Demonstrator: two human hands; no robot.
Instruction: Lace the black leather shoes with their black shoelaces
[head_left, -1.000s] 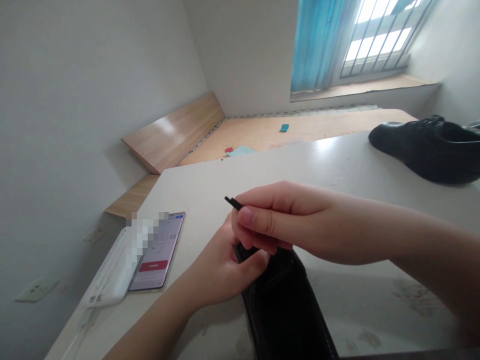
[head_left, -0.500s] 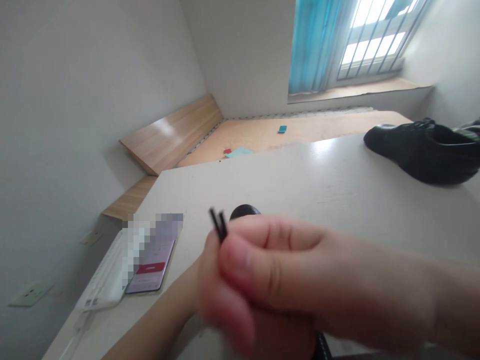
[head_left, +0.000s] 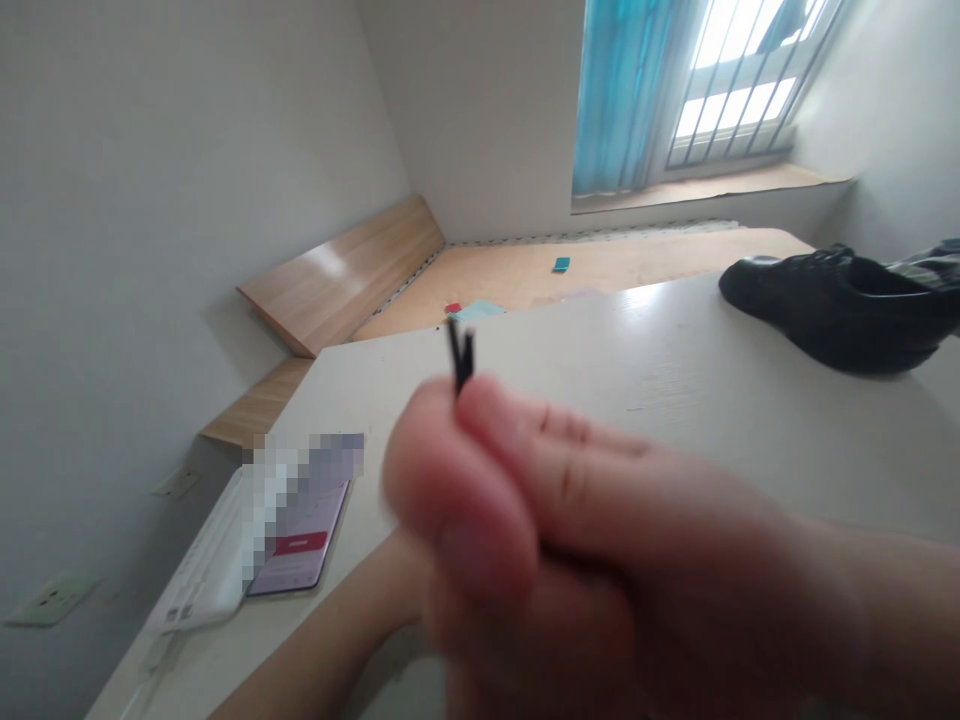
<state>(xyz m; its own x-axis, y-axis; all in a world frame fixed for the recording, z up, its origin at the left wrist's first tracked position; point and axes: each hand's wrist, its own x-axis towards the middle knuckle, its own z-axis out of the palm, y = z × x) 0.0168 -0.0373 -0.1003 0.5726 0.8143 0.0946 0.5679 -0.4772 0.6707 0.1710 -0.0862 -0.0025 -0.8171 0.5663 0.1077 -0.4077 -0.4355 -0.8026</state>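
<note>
My right hand (head_left: 600, 560) fills the lower middle of the view, blurred and close to the camera. Its thumb and fingers pinch a thin black shoelace end (head_left: 461, 355), which sticks up from the fingertips and looks doubled. My left hand (head_left: 397, 585) is mostly hidden behind the right, with only its wrist and forearm showing at lower left. Whatever it holds is out of sight. A black leather shoe (head_left: 832, 315) lies on the pale table (head_left: 660, 400) at the far right, apart from both hands.
Left of my hands, a phone (head_left: 300, 540) lies beside a white corded device (head_left: 202, 565) near the wall, which has a socket (head_left: 49, 600). Beyond the table's far edge is a wooden platform (head_left: 570, 280) with small teal and red items.
My right hand has risen and come nearer the camera, now covering the dark object seen earlier under it. The black end points more upward. The background has shifted slightly.
</note>
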